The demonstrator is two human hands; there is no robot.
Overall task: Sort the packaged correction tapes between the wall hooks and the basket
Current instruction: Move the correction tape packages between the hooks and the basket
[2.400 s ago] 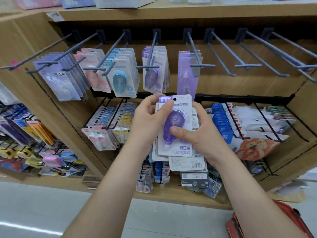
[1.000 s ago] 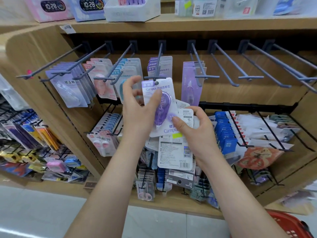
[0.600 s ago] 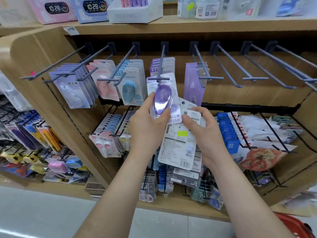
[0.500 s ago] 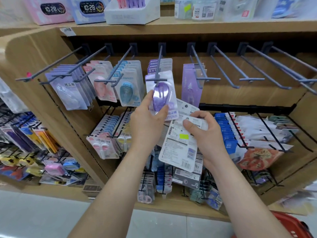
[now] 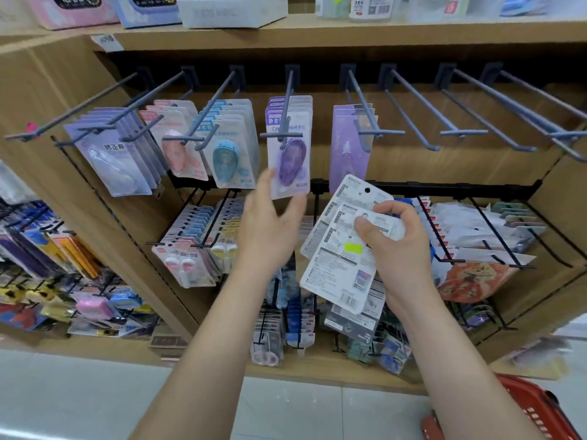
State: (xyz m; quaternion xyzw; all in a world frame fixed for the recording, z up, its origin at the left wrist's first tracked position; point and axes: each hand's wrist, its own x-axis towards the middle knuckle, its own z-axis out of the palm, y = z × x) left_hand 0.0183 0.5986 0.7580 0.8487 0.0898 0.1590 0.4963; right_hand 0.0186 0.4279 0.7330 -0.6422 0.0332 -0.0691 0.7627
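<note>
Grips a stack of packs (image 5: pixel 343 265) in the right hand (image 5: pixel 400 249), thumb clamped across their backs. Holds the left hand (image 5: pixel 270 233) slack, fingers spread, just below the purple correction tape (image 5: pixel 290 154) hanging on the centre hook (image 5: pixel 287 103), perhaps brushing its lower edge.

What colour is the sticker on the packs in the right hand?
The sticker is fluorescent yellow-green, clearest in the head view.

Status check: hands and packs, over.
Left hand open, just under purple pack hanging on hook. Right hand grips stack of packs. Nothing in the way.
</note>
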